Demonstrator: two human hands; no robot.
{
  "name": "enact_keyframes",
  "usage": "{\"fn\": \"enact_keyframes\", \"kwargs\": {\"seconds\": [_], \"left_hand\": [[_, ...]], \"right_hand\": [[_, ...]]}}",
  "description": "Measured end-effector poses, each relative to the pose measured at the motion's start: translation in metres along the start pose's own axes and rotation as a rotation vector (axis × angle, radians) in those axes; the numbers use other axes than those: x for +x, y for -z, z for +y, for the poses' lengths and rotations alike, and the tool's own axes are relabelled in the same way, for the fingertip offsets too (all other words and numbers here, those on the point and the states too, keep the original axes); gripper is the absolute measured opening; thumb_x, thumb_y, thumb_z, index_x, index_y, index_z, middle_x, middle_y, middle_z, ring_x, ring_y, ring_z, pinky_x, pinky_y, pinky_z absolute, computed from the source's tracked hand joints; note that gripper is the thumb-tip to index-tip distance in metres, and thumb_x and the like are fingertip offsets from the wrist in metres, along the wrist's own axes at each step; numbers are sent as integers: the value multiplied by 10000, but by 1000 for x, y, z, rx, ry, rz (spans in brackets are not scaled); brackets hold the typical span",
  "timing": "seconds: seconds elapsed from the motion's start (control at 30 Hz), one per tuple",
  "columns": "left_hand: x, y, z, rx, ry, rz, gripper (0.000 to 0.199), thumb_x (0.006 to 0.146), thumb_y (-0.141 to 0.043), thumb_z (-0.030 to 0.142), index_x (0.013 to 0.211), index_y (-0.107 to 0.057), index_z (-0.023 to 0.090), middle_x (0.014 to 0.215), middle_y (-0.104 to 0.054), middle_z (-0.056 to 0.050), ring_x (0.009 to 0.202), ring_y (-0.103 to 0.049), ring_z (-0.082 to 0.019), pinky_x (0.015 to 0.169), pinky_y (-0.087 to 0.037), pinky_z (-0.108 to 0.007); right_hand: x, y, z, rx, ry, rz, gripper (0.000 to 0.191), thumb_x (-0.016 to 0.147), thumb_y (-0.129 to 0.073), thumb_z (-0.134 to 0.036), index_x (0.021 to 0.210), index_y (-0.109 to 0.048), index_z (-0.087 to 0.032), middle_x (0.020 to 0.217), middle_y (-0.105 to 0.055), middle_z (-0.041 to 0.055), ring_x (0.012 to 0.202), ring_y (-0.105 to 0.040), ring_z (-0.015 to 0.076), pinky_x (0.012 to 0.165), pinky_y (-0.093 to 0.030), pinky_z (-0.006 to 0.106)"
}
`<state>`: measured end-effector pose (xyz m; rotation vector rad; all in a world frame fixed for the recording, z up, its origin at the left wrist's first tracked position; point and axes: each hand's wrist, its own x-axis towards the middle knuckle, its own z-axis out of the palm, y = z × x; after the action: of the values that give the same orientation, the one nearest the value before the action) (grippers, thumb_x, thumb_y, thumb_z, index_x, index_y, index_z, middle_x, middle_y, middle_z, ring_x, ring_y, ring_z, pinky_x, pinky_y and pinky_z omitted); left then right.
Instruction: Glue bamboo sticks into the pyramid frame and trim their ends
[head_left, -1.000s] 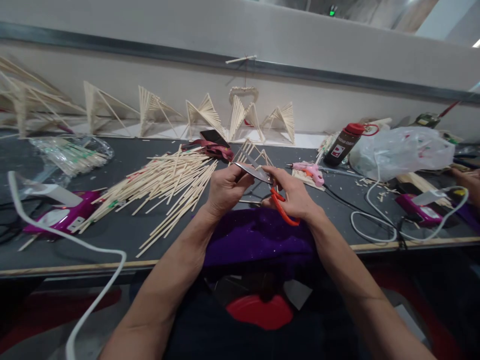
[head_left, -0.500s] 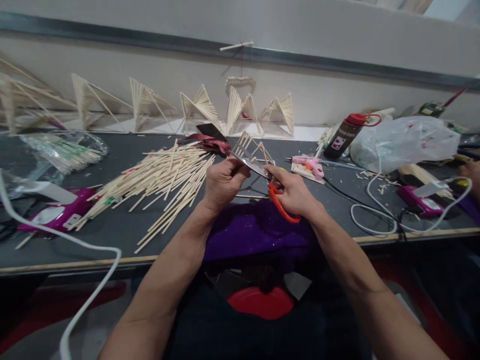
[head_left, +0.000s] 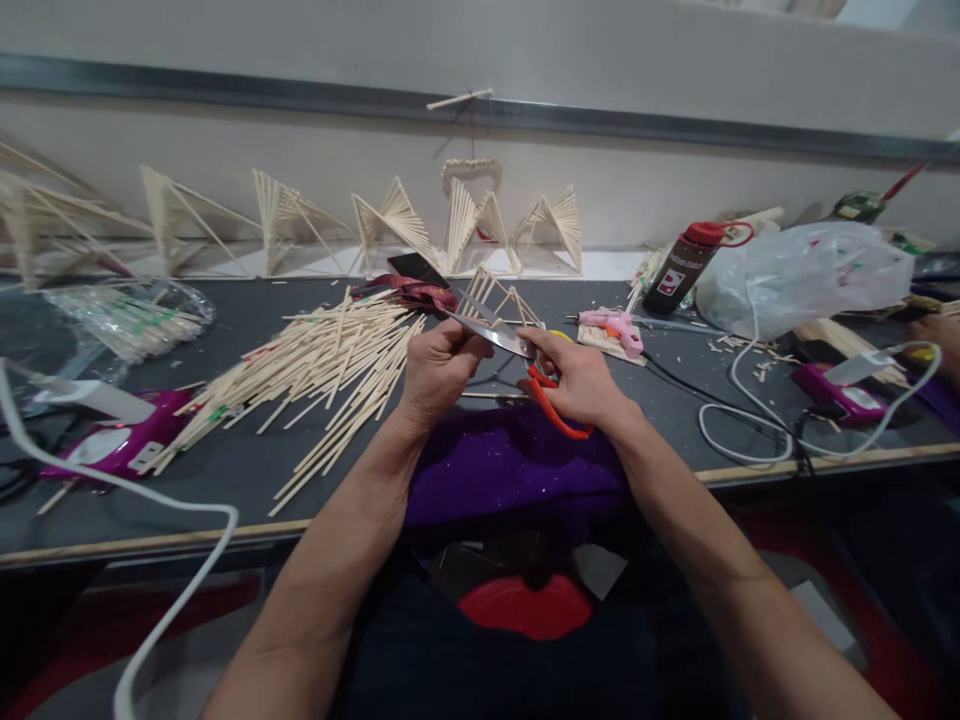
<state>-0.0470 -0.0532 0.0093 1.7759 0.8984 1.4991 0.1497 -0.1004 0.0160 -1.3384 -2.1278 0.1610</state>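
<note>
My right hand (head_left: 577,375) is closed round the orange handles of a pair of scissors (head_left: 506,338). The metal blades point left and stand partly apart. Beside the blade tips, my left hand (head_left: 442,370) is closed in a pinch; what its fingers hold is hidden or too small to make out. Just beyond the hands, a small frame of wooden sticks (head_left: 517,303) stands on the table, partly covered by the blades. A large pile of loose wooden sticks (head_left: 330,360) lies to the left of my left hand.
Several fanned stick models (head_left: 397,225) line the wall. A pink glue gun (head_left: 611,325), a dark bottle (head_left: 679,272) and a plastic bag (head_left: 810,275) are on the right. Magenta power blocks (head_left: 131,440) with white cables flank me. Purple cloth (head_left: 510,465) hangs at the table edge. Another person's hand (head_left: 937,340) shows far right.
The view has shifted slightly, so the background sits a little lower and further left. Both hands keep nearly the same pose, with the scissors still at my left fingers.
</note>
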Motion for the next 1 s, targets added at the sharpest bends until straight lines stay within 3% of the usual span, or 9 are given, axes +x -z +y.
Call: {"fn": "enact_keyframes", "kwargs": {"seconds": [0.17, 0.37, 0.5, 0.77, 1.0], "left_hand": [[-1, 2, 0, 91, -45, -10, 149, 812, -638, 308, 825, -711, 179, 620, -651, -4, 531, -556, -96, 489, -409, -200], [-3, -1, 10, 198, -90, -58, 223, 821, -614, 299, 651, -672, 168, 577, -624, 4, 516, -540, -89, 493, -395, -197], [-4, -2, 10, 218, -86, -43, 243, 825, -608, 322, 646, -666, 168, 553, -597, 17, 487, -501, -81, 482, -379, -198], [-5, -3, 5, 203, -79, 1, 286, 821, -615, 343, 595, -642, 169, 549, -600, 9, 472, -496, -80, 462, -366, -199], [-3, -4, 1, 224, -71, -5, 224, 810, -608, 260, 610, -656, 171, 557, -611, 9, 467, -495, -74, 447, -362, -195]], "right_hand": [[1, 4, 1, 15, -8, -60, 722, 737, -657, -510, 1376, -428, -263, 916, -646, 22, 734, -556, 167, 658, -400, 291], [0, 5, 1, 83, 10, -81, 752, 723, -671, -504, 1381, -415, -245, 1110, -630, 56, 803, -564, 173, 725, -434, 321], [0, 3, 0, 139, 3, -80, 720, 731, -666, -477, 1368, -429, -238, 1129, -623, 52, 785, -555, 163, 737, -437, 321], [-1, -4, -1, 157, 0, -56, 552, 776, -545, -227, 1321, -466, -243, 957, -628, 17, 666, -471, 120, 672, -405, 277], [-1, -6, 0, 101, -18, -39, 532, 791, -513, -208, 1321, -468, -223, 823, -587, 16, 661, -461, 130, 643, -387, 269]]}}
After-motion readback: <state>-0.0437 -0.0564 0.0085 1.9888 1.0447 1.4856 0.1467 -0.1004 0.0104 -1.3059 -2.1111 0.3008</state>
